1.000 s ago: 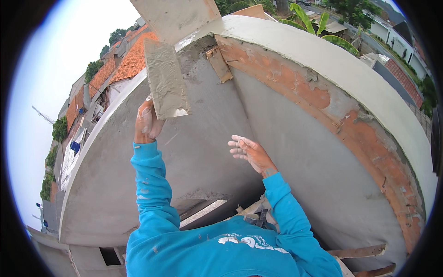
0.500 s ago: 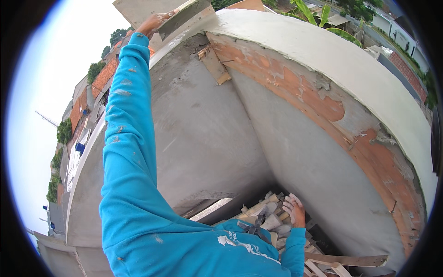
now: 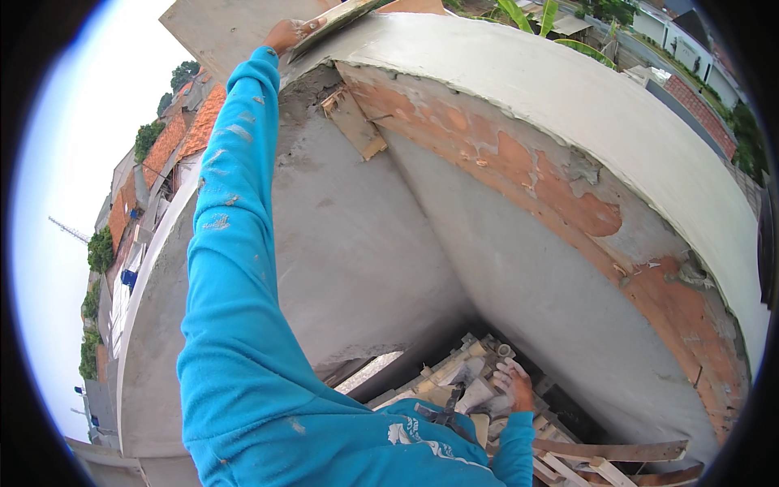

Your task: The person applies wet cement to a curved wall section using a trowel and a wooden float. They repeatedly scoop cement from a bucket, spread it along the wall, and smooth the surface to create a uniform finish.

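Note:
My left hand (image 3: 294, 36) is raised at the top, closed on the edge of a narrow grey board (image 3: 341, 18) coated with mortar. Behind it stands a larger grey panel (image 3: 213, 31), at the top of the curved plastered rim (image 3: 487, 61). My right hand (image 3: 513, 381) is low beside a jumble of wood pieces and rubble (image 3: 446, 367), fingers slightly bent and apart, apparently empty; a small round pipe end (image 3: 504, 350) sits just beyond it. A short wooden piece (image 3: 353, 123) is fixed in the corner under the rim.
An exposed orange strip (image 3: 584, 207) follows the curve above smooth grey walls (image 3: 373, 235). A dark recess with wooden battens (image 3: 608, 450) lies low right. Tiled rooftops (image 3: 162, 142), trees and a street lie beyond and below the structure.
My left hand has risen to the top with the narrow board, which now lies against the upper panel. My right hand has dropped from mid-view toward the rubble.

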Demonstrator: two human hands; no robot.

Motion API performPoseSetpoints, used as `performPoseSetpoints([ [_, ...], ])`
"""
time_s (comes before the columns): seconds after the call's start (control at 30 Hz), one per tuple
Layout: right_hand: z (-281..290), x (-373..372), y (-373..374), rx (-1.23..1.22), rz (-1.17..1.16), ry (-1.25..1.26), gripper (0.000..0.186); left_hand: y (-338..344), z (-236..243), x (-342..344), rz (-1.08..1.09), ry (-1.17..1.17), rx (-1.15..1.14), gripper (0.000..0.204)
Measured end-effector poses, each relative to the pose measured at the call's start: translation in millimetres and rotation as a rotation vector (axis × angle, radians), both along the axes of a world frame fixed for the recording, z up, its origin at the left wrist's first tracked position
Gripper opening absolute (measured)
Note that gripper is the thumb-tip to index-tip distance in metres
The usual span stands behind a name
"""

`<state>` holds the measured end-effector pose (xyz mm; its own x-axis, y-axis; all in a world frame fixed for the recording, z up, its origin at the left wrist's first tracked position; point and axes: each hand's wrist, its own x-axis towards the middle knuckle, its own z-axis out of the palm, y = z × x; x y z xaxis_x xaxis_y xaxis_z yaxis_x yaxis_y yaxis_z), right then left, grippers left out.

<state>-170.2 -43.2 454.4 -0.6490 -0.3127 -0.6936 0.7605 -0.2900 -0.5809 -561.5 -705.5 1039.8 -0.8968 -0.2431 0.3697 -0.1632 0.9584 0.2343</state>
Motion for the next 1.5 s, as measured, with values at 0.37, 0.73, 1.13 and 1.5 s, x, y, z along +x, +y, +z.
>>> performPoseSetpoints([
  [0.37, 1.8, 8.9, 0.2, 0.043, -0.012, -0.02, 0.039, 70.2, 8.1, 24.0, 0.039, -0.099, -0.1, 0.075],
  [0.73, 4.4, 16.6, 40.4, 0.054, 0.0, 0.018, 0.04, 179.1, 3.4, 74.7, -0.035, -0.022, -0.01, 0.07],
  [1.13, -3.2, 42.0, 122.8, 0.032, -0.047, 0.057, 0.044, 293.7, 4.9, 119.3, -0.085, -0.031, 0.001, 0.071],
  [1.5, 12.6, 60.5, 174.2, 0.012, -0.112, 0.099, 0.045, 414.4, -2.2, 172.7, -0.217, 0.03, 0.079, 0.066],
])
